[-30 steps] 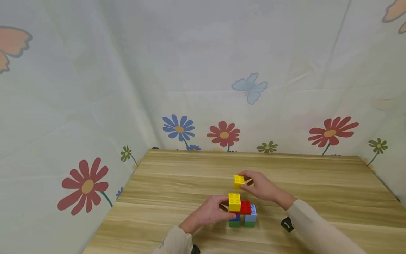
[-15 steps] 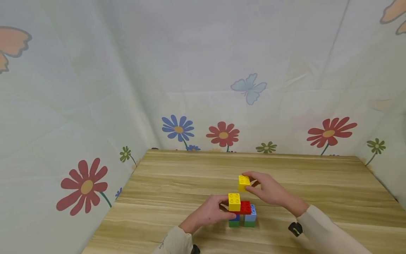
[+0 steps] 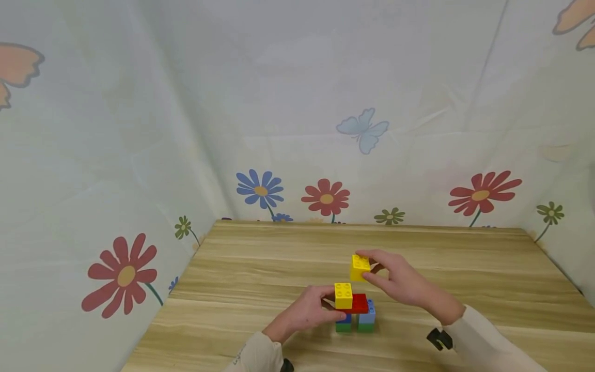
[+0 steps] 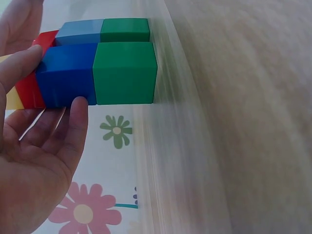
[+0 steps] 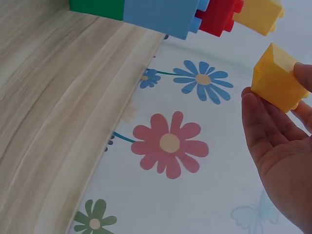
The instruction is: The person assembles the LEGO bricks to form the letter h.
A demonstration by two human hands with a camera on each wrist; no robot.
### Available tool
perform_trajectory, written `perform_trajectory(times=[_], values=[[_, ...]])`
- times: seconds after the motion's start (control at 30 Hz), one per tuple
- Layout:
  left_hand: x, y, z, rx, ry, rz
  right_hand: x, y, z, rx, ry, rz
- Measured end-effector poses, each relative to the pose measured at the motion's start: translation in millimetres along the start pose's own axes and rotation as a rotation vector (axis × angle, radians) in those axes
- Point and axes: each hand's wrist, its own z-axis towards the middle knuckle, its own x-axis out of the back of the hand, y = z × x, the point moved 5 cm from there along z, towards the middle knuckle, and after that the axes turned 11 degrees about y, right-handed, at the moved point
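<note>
A small toy-brick structure stands on the table. Its left column has a green brick [image 4: 126, 73] under a dark blue brick [image 4: 67, 73]; its right column has green under a light blue brick [image 5: 158, 15]. Across both lies a red brick [image 3: 358, 303], with a yellow brick [image 3: 343, 295] on its left end. My left hand [image 3: 309, 311] grips the structure from the left, thumb and fingers around the red and dark blue bricks. My right hand [image 3: 397, 276] pinches another yellow brick [image 5: 279, 80], studs up in the head view, held above and behind the structure, apart from it.
The wood-grain table [image 3: 260, 253] spreads around the bricks. Behind it and to the left hangs a pale cloth [image 3: 288, 103] printed with flowers and butterflies. A black wrist strap piece [image 3: 439, 339] shows by the right sleeve.
My right hand has moved a little to the right with its yellow brick, and slightly toward me. The left hand and the structure have stayed in place.
</note>
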Motion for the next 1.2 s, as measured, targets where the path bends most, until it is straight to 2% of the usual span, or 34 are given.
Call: perform_trajectory(times=[0.5, 1.03, 1.2], values=[[1.0, 0.8, 0.1, -0.010, -0.011, -0.020, -6.4, -23.9, -3.0, 0.042, -0.036, 0.044], [-0.2, -0.8, 2.5, -0.055, -0.025, -0.004, -20.0, -27.2, -6.1, 0.022, -0.069, 0.040], [0.0, -0.7, 2.3, -0.052, -0.025, -0.008, -22.0, -29.6, -5.6, 0.076, -0.056, 0.040]])
